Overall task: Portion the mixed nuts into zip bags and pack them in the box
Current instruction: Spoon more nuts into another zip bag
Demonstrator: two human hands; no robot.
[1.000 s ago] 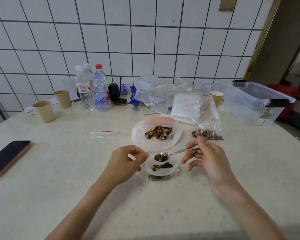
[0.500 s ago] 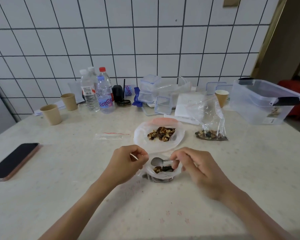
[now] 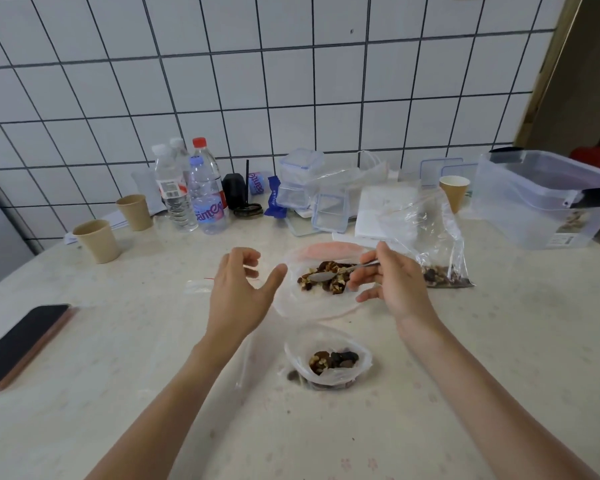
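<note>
Head view: the right hand (image 3: pixel 394 284) pinches a spoon (image 3: pixel 329 274) whose bowl lies on the mixed nuts (image 3: pixel 326 279) in the plastic dish (image 3: pixel 312 306). Left of the dish, the left hand (image 3: pixel 238 294) hovers, fingers relaxed. Nearer than the dish stands an unsealed zip bag (image 3: pixel 328 362) with nuts.

Phone (image 3: pixel 21 344) at table's left edge; 2 paper cups (image 3: pixel 97 240), water bottles (image 3: pixel 207 199) near wall.
</note>
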